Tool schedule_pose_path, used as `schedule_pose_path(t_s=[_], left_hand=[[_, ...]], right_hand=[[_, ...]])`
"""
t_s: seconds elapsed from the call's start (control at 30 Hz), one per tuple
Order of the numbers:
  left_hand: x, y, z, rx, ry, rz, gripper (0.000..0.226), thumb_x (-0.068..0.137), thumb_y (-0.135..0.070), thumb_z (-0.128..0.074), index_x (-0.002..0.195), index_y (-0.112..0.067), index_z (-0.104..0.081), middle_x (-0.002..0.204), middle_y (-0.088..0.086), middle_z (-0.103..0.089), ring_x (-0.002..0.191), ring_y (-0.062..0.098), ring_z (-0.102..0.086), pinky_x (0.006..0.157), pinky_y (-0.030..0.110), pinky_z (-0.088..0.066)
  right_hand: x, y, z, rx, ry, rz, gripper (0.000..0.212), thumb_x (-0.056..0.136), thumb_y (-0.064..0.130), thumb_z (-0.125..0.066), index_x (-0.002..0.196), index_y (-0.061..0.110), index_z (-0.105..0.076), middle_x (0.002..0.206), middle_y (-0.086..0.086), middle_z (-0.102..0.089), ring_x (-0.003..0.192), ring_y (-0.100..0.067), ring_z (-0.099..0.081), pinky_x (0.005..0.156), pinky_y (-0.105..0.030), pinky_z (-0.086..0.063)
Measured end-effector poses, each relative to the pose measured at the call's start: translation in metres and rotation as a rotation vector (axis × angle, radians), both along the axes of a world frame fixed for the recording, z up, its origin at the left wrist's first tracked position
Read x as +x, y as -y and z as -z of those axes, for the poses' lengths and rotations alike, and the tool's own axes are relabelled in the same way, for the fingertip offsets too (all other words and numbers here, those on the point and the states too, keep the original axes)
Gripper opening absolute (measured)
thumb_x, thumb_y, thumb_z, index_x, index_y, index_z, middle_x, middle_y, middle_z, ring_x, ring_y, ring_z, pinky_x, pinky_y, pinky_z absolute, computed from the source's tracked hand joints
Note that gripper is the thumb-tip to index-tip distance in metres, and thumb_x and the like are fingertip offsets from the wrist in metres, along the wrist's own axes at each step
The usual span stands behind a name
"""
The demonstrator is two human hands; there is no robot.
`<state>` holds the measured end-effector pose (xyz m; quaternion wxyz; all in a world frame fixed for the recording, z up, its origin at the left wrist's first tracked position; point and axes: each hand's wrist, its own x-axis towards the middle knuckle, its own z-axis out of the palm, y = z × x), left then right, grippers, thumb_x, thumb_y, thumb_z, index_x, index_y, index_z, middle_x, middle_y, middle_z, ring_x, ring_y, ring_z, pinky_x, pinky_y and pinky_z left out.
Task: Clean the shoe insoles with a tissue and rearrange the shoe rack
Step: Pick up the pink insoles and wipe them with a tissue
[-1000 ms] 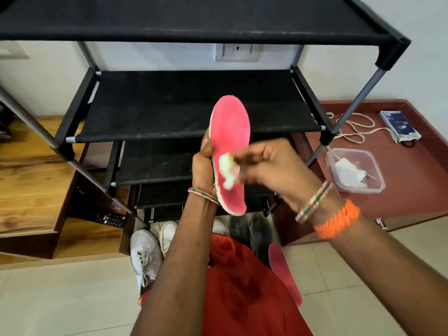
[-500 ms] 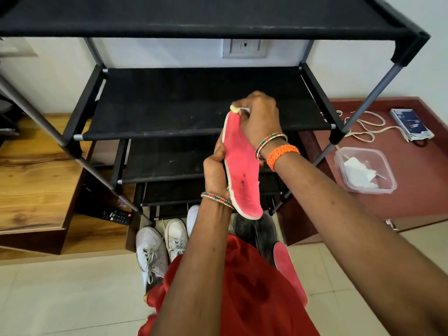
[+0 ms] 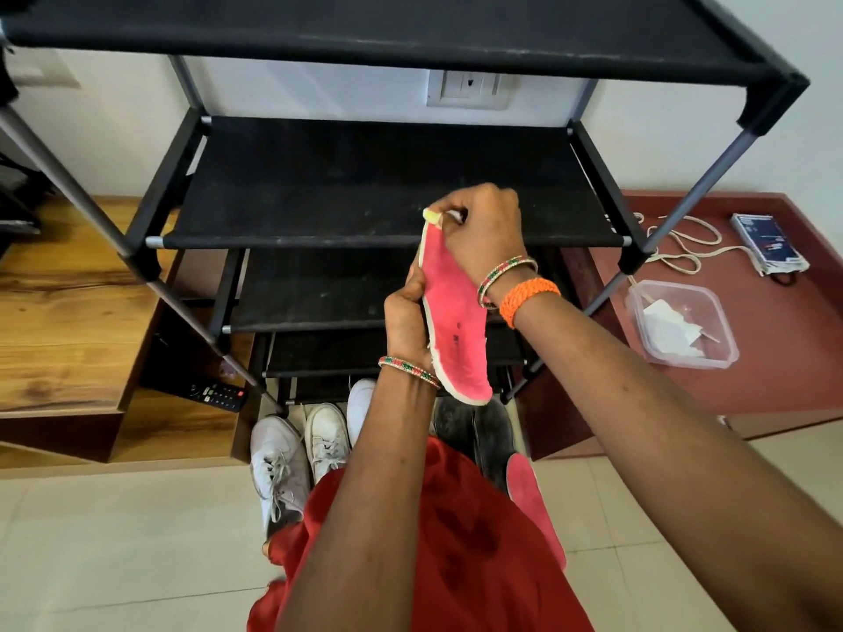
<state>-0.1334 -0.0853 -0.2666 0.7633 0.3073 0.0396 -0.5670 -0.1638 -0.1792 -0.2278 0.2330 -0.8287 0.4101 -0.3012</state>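
A pink insole (image 3: pixel 454 330) with a white edge stands upright in front of the black shoe rack (image 3: pixel 378 203). My left hand (image 3: pixel 408 319) grips its left edge near the middle. My right hand (image 3: pixel 483 230) is curled over the insole's top end and pinches a small pale yellow-white tissue wad (image 3: pixel 431 215) against the tip. A second pink insole (image 3: pixel 533 508) lies on the floor beside my red-clad knee, partly hidden by my right arm.
White sneakers (image 3: pixel 296 453) and black shoes (image 3: pixel 474 431) sit on the floor under the rack. A clear plastic box (image 3: pixel 679 326) with tissues, a cord and a small blue device (image 3: pixel 768 244) lie on the maroon ledge at right. A remote (image 3: pixel 219 394) rests on the wooden step at left.
My right hand has moved with the tissue from the insole's middle up to its top end. The insole has tilted slightly, its face turned more to the right.
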Motion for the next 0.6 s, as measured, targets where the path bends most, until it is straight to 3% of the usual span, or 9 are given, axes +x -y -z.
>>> schedule_pose_path(t_s=[0.1,0.2,0.33,0.4,0.47,0.6], left_hand=[[0.002,0.001,0.000,-0.001,-0.021,0.003,0.040,0.100,-0.021,-0.032,0.134,-0.007,-0.047,0.073,0.005,-0.065,0.055,0.014,-0.066,0.051,0.021,-0.054],[0.003,0.001,0.001,-0.050,-0.095,0.005,0.031,0.099,-0.019,-0.031,0.112,-0.012,-0.058,0.073,0.006,-0.065,0.059,0.017,-0.066,0.057,0.025,-0.056],[0.002,0.001,0.002,-0.034,-0.119,-0.005,0.027,0.099,-0.023,-0.033,0.096,-0.016,-0.059,0.076,0.004,-0.062,0.064,0.018,-0.063,0.062,0.026,-0.055],[0.004,0.001,0.003,-0.026,-0.128,0.003,0.023,0.099,-0.025,-0.035,0.103,-0.015,-0.056,0.081,0.005,-0.062,0.070,0.019,-0.062,0.064,0.027,-0.056],[0.005,0.000,0.002,-0.018,-0.104,0.015,0.025,0.099,-0.026,-0.036,0.115,-0.014,-0.052,0.087,0.006,-0.062,0.076,0.019,-0.062,0.064,0.028,-0.056],[0.003,-0.004,-0.003,-0.003,-0.064,0.027,0.026,0.100,-0.026,-0.035,0.103,-0.011,-0.056,0.065,0.002,-0.068,0.055,0.014,-0.066,0.054,0.021,-0.055]], right_hand=[[-0.003,-0.007,0.001,0.024,-0.015,-0.018,0.019,0.082,0.002,-0.063,0.091,0.014,-0.075,0.092,-0.002,-0.072,0.088,-0.012,-0.066,0.079,-0.016,-0.053],[-0.021,-0.028,0.006,0.090,0.053,-0.029,0.012,0.079,0.002,-0.069,0.087,0.009,-0.076,0.083,0.000,-0.073,0.069,0.002,-0.061,0.067,0.003,-0.042],[-0.026,-0.035,0.010,0.145,0.103,-0.026,0.007,0.075,0.005,-0.075,0.080,0.010,-0.076,0.077,0.002,-0.073,0.070,0.000,-0.064,0.075,-0.010,-0.052],[-0.019,-0.029,0.007,0.144,0.089,-0.016,0.006,0.073,0.007,-0.077,0.076,0.011,-0.076,0.073,0.003,-0.072,0.076,-0.006,-0.066,0.080,-0.021,-0.054],[-0.010,-0.019,0.005,0.163,0.128,0.046,0.004,0.071,0.007,-0.078,0.073,0.009,-0.075,0.068,0.003,-0.069,0.072,-0.007,-0.065,0.078,-0.023,-0.055],[0.010,0.003,0.002,0.161,0.223,0.152,0.007,0.071,0.011,-0.079,0.069,0.009,-0.073,0.063,0.004,-0.064,0.067,-0.008,-0.065,0.066,-0.019,-0.055]])
